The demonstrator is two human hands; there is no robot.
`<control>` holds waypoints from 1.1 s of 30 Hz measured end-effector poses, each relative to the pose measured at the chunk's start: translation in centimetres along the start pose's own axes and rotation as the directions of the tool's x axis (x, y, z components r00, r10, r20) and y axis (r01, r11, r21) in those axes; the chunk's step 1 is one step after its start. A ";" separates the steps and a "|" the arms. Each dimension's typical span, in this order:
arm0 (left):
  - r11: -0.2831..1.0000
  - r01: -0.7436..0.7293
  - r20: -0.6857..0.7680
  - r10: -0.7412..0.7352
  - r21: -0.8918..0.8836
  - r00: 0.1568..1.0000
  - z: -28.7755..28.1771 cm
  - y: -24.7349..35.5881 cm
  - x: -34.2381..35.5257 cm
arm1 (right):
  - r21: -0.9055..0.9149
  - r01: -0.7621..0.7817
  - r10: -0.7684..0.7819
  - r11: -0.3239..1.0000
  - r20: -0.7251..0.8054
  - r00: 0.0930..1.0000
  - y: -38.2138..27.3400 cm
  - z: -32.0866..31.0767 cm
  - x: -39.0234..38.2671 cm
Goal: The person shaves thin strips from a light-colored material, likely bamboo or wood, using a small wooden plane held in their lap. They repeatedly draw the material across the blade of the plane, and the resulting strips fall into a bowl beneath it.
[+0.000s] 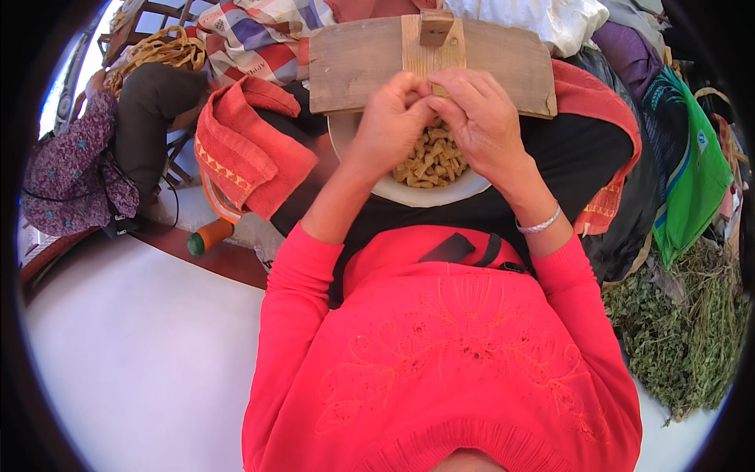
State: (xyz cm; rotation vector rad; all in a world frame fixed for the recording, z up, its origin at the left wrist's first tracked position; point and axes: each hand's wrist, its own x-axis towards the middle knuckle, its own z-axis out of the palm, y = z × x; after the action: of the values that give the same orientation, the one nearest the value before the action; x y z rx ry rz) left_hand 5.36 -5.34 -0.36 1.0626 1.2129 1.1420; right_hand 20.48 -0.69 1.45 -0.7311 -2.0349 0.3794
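Observation:
Above a white bowl (425, 198) on my lap, my left hand (391, 118) and my right hand (481, 118) meet with thumbs and fingertips pinched together. What they hold between the fingertips is too small and covered to make out. Many short, chunky tan-brown pieces (431, 164) fill the bowl below them. Directly behind my hands, a wide wooden board (354, 61) lies across the far side of the bowl. A narrower strip with a small upright wooden block (435, 30) crosses its middle.
Red towels (255, 149) drape to both sides of the bowl. At left are a dark cloth (153, 110), a purple patterned cloth (75, 169) and an orange tube with a green end (211, 236). A green bag (696, 181) and dried plants (684, 322) sit at right.

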 end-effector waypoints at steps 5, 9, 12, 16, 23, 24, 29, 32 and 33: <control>0.957 0.290 0.292 -0.271 -0.023 0.917 0.0 3.6 -1.9 | 0.055 -0.318 0.311 0.946 0.108 0.944 0.8 -1.9 0.5; 0.965 -0.023 0.251 -0.045 0.263 0.967 -1.5 6.9 -3.8 | -0.052 -0.369 0.352 0.928 0.444 0.824 0.0 -5.5 0.1; 0.892 -0.323 0.289 0.234 0.317 0.928 -0.2 11.0 -4.6 | 0.275 -0.618 0.115 0.737 0.849 0.515 -6.5 -9.2 1.2; 0.932 -0.359 0.334 0.322 0.053 0.886 1.0 13.8 -6.4 | 0.778 -0.540 0.064 0.322 0.551 0.832 -9.3 -9.9 1.5; 0.959 0.082 0.128 -0.049 -0.271 0.991 4.3 3.9 -3.1 | 0.256 -0.426 0.418 0.868 0.089 0.904 -1.0 -1.8 -1.9; 0.945 0.133 0.158 -0.088 -0.299 0.983 3.8 2.7 -2.6 | 0.054 -0.422 0.415 0.905 0.100 0.904 -0.6 -1.5 -2.2; 0.993 0.099 0.169 -0.088 -0.061 0.982 2.5 -0.7 -1.6 | -0.249 -0.330 0.383 0.910 0.205 0.901 0.3 -1.7 -3.0; 0.751 -0.217 0.130 0.174 0.624 0.976 2.2 -1.0 -2.0 | -0.168 -0.472 0.500 0.866 0.276 0.821 0.9 -1.5 -4.7; 0.491 -0.297 0.169 0.289 0.819 0.942 2.4 -0.7 -2.4 | -0.109 -0.555 0.559 0.825 0.306 0.771 1.1 -1.3 -5.5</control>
State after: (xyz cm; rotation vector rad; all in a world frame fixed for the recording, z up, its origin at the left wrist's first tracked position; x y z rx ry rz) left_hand 7.73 -7.80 -0.57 2.0831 1.6738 0.7480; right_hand 24.22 -3.34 -2.07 -1.3658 -2.0865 0.8828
